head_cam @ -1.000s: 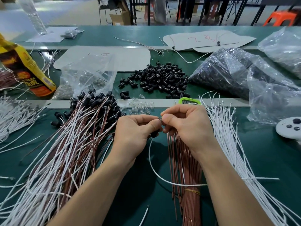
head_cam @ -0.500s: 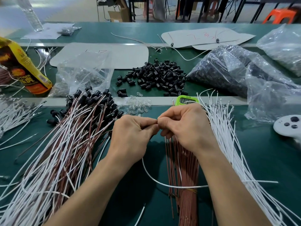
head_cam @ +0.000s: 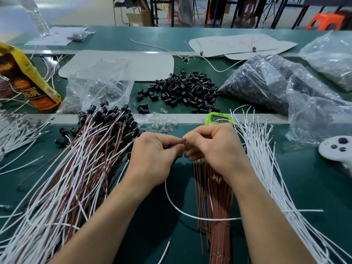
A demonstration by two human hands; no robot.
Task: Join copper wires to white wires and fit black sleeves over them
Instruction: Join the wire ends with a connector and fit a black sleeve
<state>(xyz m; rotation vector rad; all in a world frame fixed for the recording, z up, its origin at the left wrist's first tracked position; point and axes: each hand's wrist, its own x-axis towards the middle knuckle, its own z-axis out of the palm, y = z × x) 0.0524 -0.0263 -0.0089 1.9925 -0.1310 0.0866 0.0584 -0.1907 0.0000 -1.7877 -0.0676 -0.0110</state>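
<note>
White wire still loops near; left hand and right hand keep pinching the tiny joint between them, so joining looks unfinished.

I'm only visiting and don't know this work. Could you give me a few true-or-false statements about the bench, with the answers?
1. The left hand and right hand pinch wire ends between their fingers. True.
2. Loose black sleeves are piled beyond the hands. True.
3. The copper wire bundle lies far off to the left. False: it lies under the right wrist.
4. The white remote sits on the left. False: it is at the right edge.
5. One white wire curves below the hands. True.
</note>
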